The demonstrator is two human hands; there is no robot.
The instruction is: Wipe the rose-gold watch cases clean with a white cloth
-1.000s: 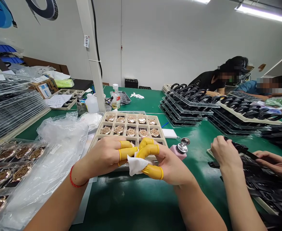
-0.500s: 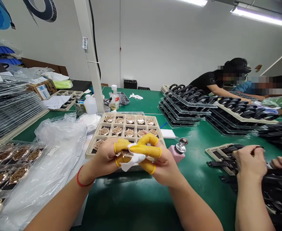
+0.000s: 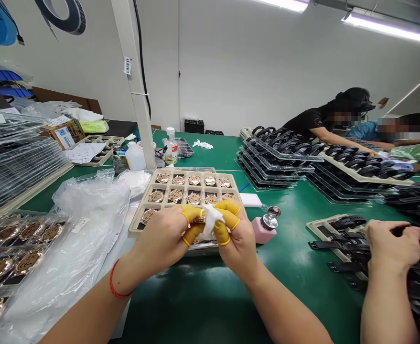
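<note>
Left hand: the left hand (image 3: 158,241), a red string (image 3: 115,283) round its wrist, pinches the medallion between yellow finger cots (image 3: 191,234), fingers curled in.

Right hand: the right hand (image 3: 237,244), also in yellow finger cots (image 3: 222,233), presses in against the left, fingertips meeting it around the cloth.

Medallion: a rose-gold medallion (image 3: 200,219), mostly hidden, sits pinched between the hands just above the near edge of the tray.

Cloth: a white cloth (image 3: 211,220) is bunched over the medallion, between both hands' fingers.

Tray: a beige tray (image 3: 232,183) lies right under the hands, holding rows of medallions (image 3: 176,195) in dark compartments; the hands hide its near rows.

Right of the tray: a white block (image 3: 251,199) lies on the green bench (image 3: 296,282), and a pink bottle (image 3: 262,230) with a steel pump top stands just beside the right hand.

Left of the tray: a crumpled plastic bag (image 3: 91,203) lies beside the tray, and clear trays of medallions (image 3: 28,243) sit at the near left.

Far end: a plastic bottle (image 3: 135,158) and a glass bottle (image 3: 171,149) stand beyond the tray.

Co-workers: a co-worker's hands (image 3: 392,244) work among black watch straps (image 3: 346,244) at near right; two more people (image 3: 317,119) lean over stacked trays of bands (image 3: 274,157) at far right.
</note>
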